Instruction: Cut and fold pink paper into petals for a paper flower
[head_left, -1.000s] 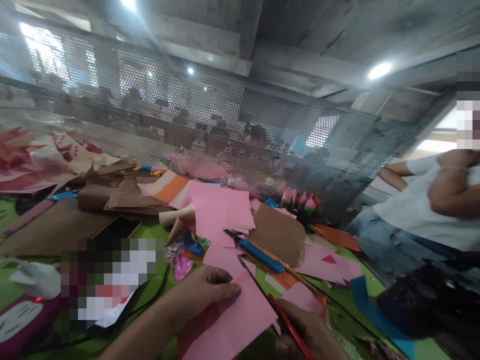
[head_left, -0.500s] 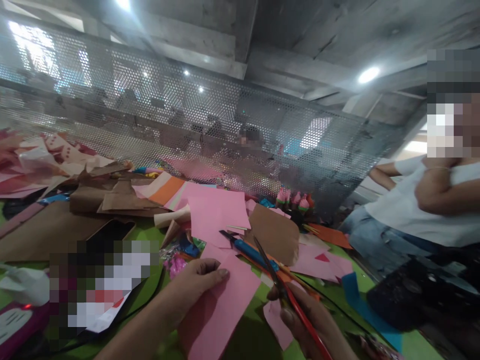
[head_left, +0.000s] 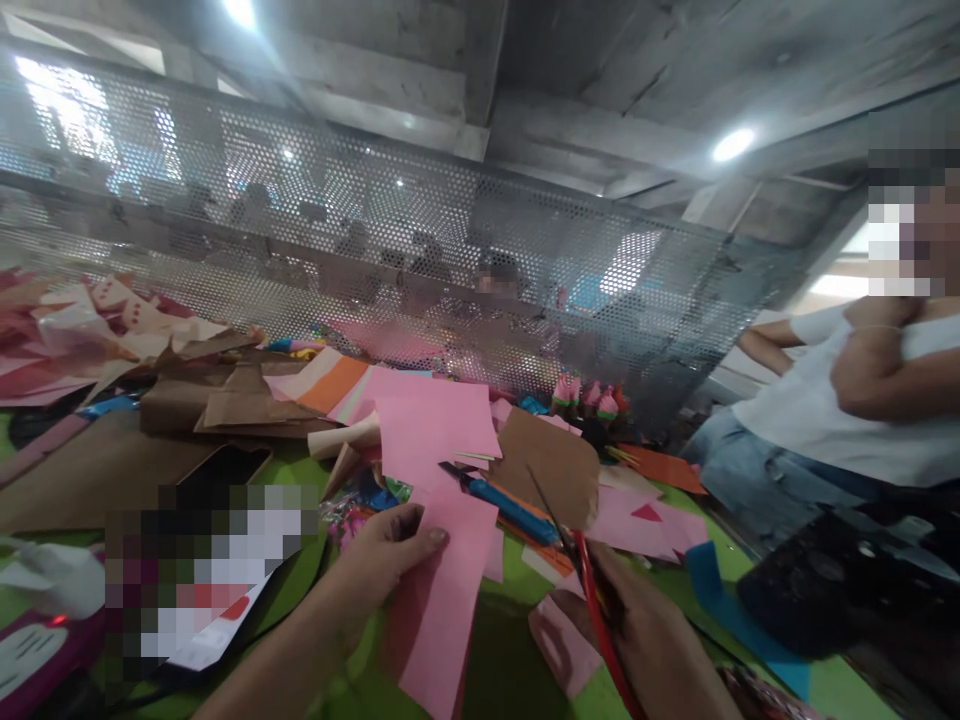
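Observation:
Between the thumb and fingers of my left hand (head_left: 397, 550) is a sheet of pink paper (head_left: 446, 610), held upright and slightly tilted over the green table. My right hand (head_left: 622, 600) is closed around red-handled scissors (head_left: 596, 610); the dark blades point up and away, apart from the paper. Below the right hand lies a small pink paper piece (head_left: 564, 640). A blue utility knife (head_left: 517, 512) rests beyond the held sheet, beside a brown cardboard piece (head_left: 547, 465). Another pink sheet (head_left: 439, 420) lies behind.
Brown paper (head_left: 255, 390) and crumpled pink scraps (head_left: 45, 335) pile up at the left. A phone (head_left: 225, 470) and a magenta power strip (head_left: 37, 650) lie nearer. A perforated metal panel (head_left: 420, 250) borders the back. A person in a white shirt (head_left: 810, 390) sits at the right.
The pink paper has turned more upright in my left hand. My right hand has moved slightly right with the scissors, away from the sheet.

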